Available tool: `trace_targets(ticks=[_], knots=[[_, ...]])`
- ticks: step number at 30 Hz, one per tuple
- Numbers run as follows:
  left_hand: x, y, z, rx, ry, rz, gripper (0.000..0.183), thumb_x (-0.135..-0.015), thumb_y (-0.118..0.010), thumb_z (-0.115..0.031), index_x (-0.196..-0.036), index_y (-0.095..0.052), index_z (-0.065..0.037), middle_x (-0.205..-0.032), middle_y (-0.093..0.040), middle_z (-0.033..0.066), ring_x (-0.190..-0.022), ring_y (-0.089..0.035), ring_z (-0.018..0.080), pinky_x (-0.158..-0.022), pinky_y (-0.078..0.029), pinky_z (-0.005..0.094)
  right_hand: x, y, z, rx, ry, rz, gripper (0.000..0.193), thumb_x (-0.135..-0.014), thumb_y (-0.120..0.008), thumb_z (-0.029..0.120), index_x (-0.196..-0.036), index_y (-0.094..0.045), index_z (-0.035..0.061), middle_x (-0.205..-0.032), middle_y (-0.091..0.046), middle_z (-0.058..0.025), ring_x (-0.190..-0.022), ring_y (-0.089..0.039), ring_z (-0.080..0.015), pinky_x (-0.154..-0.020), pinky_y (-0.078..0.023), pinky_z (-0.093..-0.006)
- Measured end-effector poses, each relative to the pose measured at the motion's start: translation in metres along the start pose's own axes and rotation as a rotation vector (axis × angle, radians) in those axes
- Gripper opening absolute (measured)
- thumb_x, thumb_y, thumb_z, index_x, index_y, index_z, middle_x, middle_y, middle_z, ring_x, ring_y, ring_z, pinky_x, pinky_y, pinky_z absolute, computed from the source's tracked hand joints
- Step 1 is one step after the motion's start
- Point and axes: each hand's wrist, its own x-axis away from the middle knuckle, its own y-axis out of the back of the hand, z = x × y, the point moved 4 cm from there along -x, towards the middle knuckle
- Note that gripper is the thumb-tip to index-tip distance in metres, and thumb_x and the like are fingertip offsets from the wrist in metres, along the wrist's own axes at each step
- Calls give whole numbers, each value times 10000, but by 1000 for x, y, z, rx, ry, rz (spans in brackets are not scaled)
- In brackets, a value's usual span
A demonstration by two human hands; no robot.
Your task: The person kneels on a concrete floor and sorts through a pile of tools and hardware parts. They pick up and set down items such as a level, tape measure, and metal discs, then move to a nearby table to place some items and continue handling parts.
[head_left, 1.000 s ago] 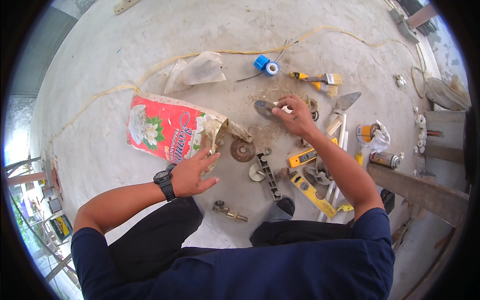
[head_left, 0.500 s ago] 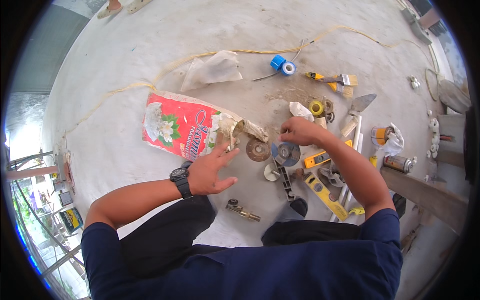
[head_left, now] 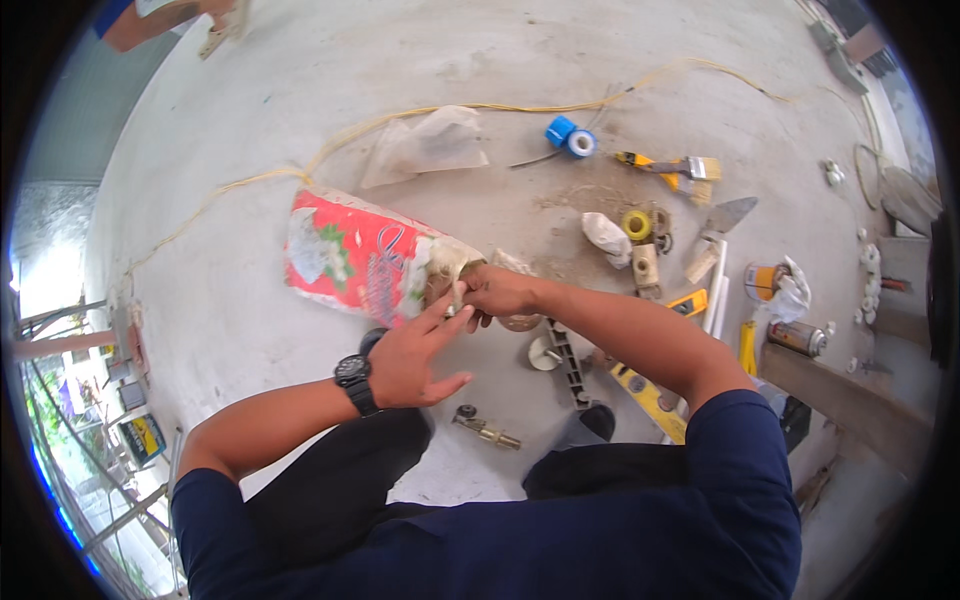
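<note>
The red, flower-printed sack lies on grey concrete floor, its mouth partly hidden by the right hand, whose curled fingers' hold I cannot tell; the left hand, thumb spread wide, grips nothing visible

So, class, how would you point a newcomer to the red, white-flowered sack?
On the pale grey floor, find the crumpled whitish sheet left of centre. Below it lies a red sack printed with white flowers, its mouth at the person's bare left hand and right hand. Nothing lying around it is as large or red.
</note>
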Motion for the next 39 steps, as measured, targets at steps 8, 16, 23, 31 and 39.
trace_targets(ticks=[8, 16, 23, 31, 39], knots=[[-17, -10, 10, 15, -42, 120, 769, -833, -816, -346, -1477, -508, -59, -1600, -381, 233, -1203, -642, 395, -925, -576, 423, 147, 161, 12, 514, -71, -747, 307, -912, -720, 282, -1096, -755, 38, -889, -775, -99, -752, -735, -250, -685, -584, -369], [-25, -20, 12, 5, 72, 250, 743, -860, -808, -364, -1475, -512, -71, -1573, -412, 223, -968, -730, 311, -821, -595, 406, 166, 139, -18, 1406, -133, -908, 346, -847, -773, 346, -1004, -725, 42, -961, -694, -155, -948, -690, -343, -890, -548, -461], [-18, -22, 18, 39, 111, 219, 726, -867, -803, -375, -1477, -522, -100, -1539, -433, 252, -967, -737, 302, -807, -596, 408, 208, 195, -41, 321, 66, -845, 244, -983, -613, 198, -1150, -693, 38, -1149, -717, -122, -1040, -701, -286, -943, -553, -410], [-15, -20, 20, 40, 132, 217, 714, -877, -796, -386, -1474, -529, -101, -1505, -451, 271, -967, -740, 294, -861, -587, 409, 198, 166, -29, -894, 449, -691, 354, -1056, -490, 152, -1373, -532, -2, -1290, -662, -124, -1125, -687, -272, -992, -546, -435], [-11, -20, 24, 3, 74, 169, 707, -887, -791, -382, -1477, -523, -99, -1499, -451, 283, -977, -740, 306, -885, -581, 411, 178, 138, -23, -729, 140, -775, 278, -1046, -559, 133, -1300, -578, 22, -1193, -692, -114, -1037, -716, -254, -901, -595, -413]])
